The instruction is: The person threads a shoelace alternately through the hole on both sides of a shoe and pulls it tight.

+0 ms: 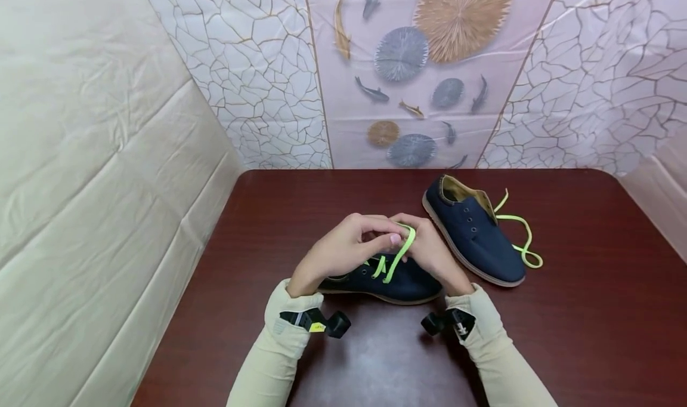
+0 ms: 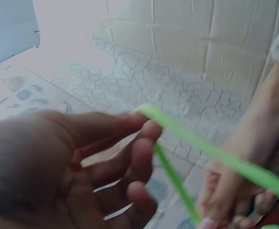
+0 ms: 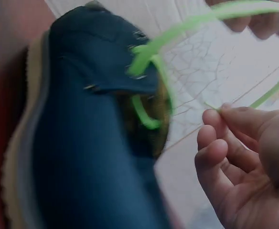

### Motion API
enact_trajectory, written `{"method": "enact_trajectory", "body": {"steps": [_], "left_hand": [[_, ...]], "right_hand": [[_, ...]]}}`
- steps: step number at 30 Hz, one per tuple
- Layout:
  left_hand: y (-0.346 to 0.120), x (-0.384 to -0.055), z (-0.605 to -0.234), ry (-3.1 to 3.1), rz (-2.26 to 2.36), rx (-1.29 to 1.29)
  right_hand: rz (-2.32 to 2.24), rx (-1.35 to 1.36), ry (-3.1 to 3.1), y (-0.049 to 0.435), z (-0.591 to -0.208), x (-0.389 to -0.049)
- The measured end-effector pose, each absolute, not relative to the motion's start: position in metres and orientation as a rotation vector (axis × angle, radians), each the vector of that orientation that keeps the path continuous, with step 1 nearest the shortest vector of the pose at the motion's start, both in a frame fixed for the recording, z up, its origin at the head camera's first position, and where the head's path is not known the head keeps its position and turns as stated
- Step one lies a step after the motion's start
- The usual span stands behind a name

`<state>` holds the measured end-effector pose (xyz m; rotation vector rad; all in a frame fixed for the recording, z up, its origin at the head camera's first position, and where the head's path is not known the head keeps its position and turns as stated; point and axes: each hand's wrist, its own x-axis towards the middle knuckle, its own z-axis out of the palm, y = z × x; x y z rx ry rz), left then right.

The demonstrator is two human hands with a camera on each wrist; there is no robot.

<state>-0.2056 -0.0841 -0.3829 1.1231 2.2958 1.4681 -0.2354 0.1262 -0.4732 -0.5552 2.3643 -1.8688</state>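
Lace [image 1: 401, 256], bright green, rises from eyelets of the near shoe [image 1: 415, 283], which lies on the dark red table [image 1: 601, 335] below both hands; more lace shows inside the shoe's opening. Left hand [image 1: 354, 246] and right hand [image 1: 427, 249] each pinch the lace at the fingertips, though blur makes its path hard to follow. They partly hide the near shoe. Rightward, a second shoe [image 1: 477, 234] trails another lace [image 1: 529, 234].
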Motion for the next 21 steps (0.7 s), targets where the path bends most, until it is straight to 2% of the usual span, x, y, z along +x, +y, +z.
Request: {"method": "enact_trajectory", "body": {"steps": [7, 15, 21], "left_hand": [[-0.1, -0.215, -0.386, 2.237, 1.269, 1.306], [-0.117, -0.233, -0.4, 2.318, 1.24, 1.21], [-0.123, -0.244, -0.416, 2.48, 1.037, 1.132]], "right_hand": [[-2.042, -0.669, 2.081, 0.123, -0.498, -0.238], [-2.133, -0.498, 1.948, 0.124, -0.507, -0.24], [-2.098, -0.513, 1.956, 0.126, -0.51, -0.241]]}}
